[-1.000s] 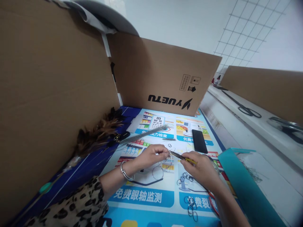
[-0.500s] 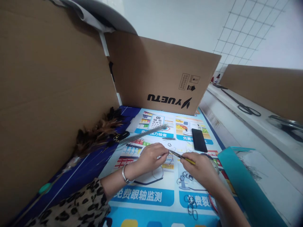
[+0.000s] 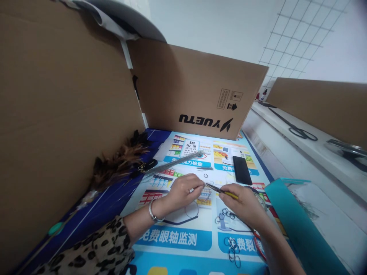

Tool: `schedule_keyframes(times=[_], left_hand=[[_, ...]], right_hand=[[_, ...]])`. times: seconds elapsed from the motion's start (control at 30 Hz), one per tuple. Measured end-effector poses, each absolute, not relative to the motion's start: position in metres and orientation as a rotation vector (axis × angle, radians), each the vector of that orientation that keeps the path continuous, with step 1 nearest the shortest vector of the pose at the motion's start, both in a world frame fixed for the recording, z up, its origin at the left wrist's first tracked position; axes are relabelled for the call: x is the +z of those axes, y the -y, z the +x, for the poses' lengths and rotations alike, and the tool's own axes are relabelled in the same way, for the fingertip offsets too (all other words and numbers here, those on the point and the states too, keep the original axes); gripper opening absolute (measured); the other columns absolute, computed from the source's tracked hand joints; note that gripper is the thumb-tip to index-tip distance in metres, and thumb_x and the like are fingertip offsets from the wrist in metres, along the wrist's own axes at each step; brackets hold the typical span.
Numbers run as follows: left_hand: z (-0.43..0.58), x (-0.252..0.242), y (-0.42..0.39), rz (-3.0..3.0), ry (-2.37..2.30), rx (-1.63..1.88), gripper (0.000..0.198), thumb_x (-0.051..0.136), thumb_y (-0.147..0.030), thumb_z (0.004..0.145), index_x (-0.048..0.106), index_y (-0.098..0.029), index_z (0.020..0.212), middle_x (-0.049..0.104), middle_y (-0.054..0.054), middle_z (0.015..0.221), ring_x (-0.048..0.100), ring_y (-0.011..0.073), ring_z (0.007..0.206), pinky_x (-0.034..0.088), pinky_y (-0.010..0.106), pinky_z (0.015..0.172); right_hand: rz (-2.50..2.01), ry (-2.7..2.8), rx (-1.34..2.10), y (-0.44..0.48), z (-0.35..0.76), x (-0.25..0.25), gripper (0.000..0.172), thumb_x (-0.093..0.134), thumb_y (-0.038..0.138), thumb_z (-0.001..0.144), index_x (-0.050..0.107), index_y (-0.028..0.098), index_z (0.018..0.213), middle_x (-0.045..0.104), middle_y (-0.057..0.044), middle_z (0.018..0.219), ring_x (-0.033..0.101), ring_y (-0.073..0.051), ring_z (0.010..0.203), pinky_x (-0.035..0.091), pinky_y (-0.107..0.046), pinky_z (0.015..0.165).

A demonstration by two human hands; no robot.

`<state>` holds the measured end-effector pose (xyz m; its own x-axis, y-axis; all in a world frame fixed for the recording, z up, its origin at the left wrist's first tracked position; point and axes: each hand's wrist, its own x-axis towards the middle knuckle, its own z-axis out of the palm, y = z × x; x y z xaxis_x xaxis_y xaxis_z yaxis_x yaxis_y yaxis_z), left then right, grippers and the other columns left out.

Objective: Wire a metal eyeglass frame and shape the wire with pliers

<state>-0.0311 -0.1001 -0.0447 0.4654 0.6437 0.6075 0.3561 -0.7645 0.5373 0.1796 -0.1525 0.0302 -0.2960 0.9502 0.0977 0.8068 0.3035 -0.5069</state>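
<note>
My right hand point(image 3: 243, 201) is closed around yellow-handled pliers point(image 3: 214, 188) with a slim, pointed metal nose. At the plier tips, the fingers of my left hand point(image 3: 183, 192) pinch something too small to make out. One dark ring point(image 3: 205, 176) lies on the printed sheet just beyond the tips. A cluster of dark rings point(image 3: 225, 213) rests below my right hand, and more rings point(image 3: 234, 250) lie nearer to me. Beyond my left hand is a bundle of thin grey wires point(image 3: 176, 161), with a few short wire pieces point(image 3: 205, 168) beside it.
A black phone point(image 3: 241, 170) lies past my right hand. Brown feathers point(image 3: 117, 156) line the left side by a cardboard panel point(image 3: 65, 95). Another cardboard panel point(image 3: 200, 88) stands at the back. A teal box point(image 3: 298, 217) is at right; scissors point(image 3: 302, 133) lie on a ledge.
Both hands and the pliers stay almost in place, the plier tips still at my left fingers. The whole view has shifted very slightly.
</note>
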Motion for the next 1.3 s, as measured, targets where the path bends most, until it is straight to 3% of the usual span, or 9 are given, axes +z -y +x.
schedule_keyframes(times=[0.27,0.7,1.03,1.3], left_hand=[[-0.031,-0.046,0.099,2.326,-0.854,1.219,0.018,0.048,-0.017,0.083,0.066,-0.016,0.084,0.063,0.006,0.073,0.055,0.0145,0.069,0.042,0.026,0.064],[-0.033,-0.040,0.100,2.243,-0.856,1.217,0.019,0.046,-0.018,0.084,0.064,-0.016,0.079,0.059,0.004,0.068,0.053,0.0138,0.067,0.040,0.026,0.063],[-0.033,-0.037,0.103,2.247,-0.885,1.154,0.022,0.045,-0.016,0.085,0.063,-0.015,0.073,0.056,0.003,0.065,0.051,0.0132,0.065,0.038,0.025,0.062],[-0.032,-0.035,0.102,2.195,-0.831,1.071,0.020,0.045,-0.018,0.085,0.065,-0.015,0.080,0.059,0.004,0.072,0.053,0.0135,0.069,0.040,0.025,0.065]], right_hand=[[-1.553,2.218,0.438,0.150,0.183,0.023,0.020,0.054,0.031,0.080,0.063,0.022,0.095,0.064,-0.004,0.090,0.060,-0.017,0.075,0.047,-0.029,0.068],[-1.391,2.338,-0.221,0.155,0.178,0.016,0.024,0.050,0.029,0.082,0.063,0.019,0.100,0.063,-0.010,0.096,0.059,-0.023,0.088,0.049,-0.037,0.075],[-1.342,2.286,-0.158,0.154,0.180,0.000,0.024,0.051,0.028,0.083,0.060,0.018,0.103,0.062,-0.010,0.098,0.057,-0.022,0.092,0.048,-0.036,0.079],[-1.383,2.268,-0.018,0.153,0.187,-0.005,0.025,0.051,0.029,0.084,0.062,0.018,0.104,0.065,-0.009,0.098,0.060,-0.021,0.090,0.049,-0.032,0.079]])
